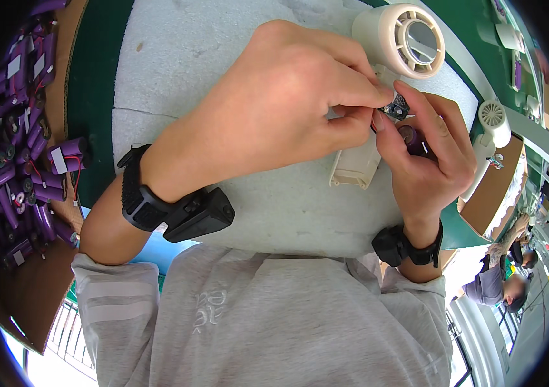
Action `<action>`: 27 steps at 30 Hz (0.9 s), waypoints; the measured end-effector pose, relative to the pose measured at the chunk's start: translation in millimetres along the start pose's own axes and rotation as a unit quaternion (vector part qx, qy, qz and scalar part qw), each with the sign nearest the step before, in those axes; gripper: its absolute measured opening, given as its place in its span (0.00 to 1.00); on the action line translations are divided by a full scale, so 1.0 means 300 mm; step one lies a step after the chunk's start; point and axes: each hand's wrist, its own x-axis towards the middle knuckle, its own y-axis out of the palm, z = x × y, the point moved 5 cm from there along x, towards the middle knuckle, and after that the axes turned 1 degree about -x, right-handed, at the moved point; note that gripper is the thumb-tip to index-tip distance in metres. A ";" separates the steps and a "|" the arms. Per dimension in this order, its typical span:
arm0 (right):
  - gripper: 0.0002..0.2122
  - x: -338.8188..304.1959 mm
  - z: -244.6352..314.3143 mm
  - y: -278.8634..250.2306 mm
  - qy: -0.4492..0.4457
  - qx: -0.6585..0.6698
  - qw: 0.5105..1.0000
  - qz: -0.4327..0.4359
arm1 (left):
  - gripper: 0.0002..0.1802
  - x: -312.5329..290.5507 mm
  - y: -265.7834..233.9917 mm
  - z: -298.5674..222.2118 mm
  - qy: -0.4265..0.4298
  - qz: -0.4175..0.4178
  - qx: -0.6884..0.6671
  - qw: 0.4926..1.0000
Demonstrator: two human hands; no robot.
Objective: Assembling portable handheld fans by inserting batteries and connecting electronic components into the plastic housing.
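A small dark circuit board [398, 108] sits between my two hands. The fingertips of my left hand [306, 90] are pinched at its left edge, partly covering what they grip. My right hand [439, 145] curls round a purple battery cell [414, 140], with thumb and index finger against the board. A bit of red wire shows by the right thumb. Below the hands lies a cream plastic handle shell [355, 166], open side up, partly hidden by the fingers. Just beyond is a cream round fan head [410, 40] with a vented ring and shiny centre.
A white foam pad [274, 216] covers the green work surface [90, 84]. On the left stands a cardboard box [42, 290] full of purple battery cells [19, 168]. Another small fan [493, 119] and an open carton [500, 193] are on the right. A person [497, 287] is farther off.
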 end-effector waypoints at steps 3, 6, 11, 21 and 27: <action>0.18 0.000 0.001 0.001 0.003 -0.004 1.000 0.001 | 0.14 0.001 0.002 0.007 -0.005 0.006 -0.001 1.000; 0.17 -0.002 0.001 -0.002 0.011 -0.011 1.000 0.002 | 0.14 -0.001 0.008 0.020 -0.001 0.010 -0.025 1.000; 0.15 -0.007 -0.023 0.008 0.118 0.097 0.988 0.019 | 0.18 -0.010 0.036 0.014 -0.110 0.015 -0.125 0.986; 0.11 -0.008 -0.027 -0.011 0.101 0.089 0.990 0.031 | 0.22 -0.030 0.071 0.010 -0.127 -0.016 -0.062 0.990; 0.10 -0.004 -0.029 -0.018 0.113 0.071 0.990 0.049 | 0.21 -0.032 0.076 0.013 -0.164 0.002 -0.085 0.983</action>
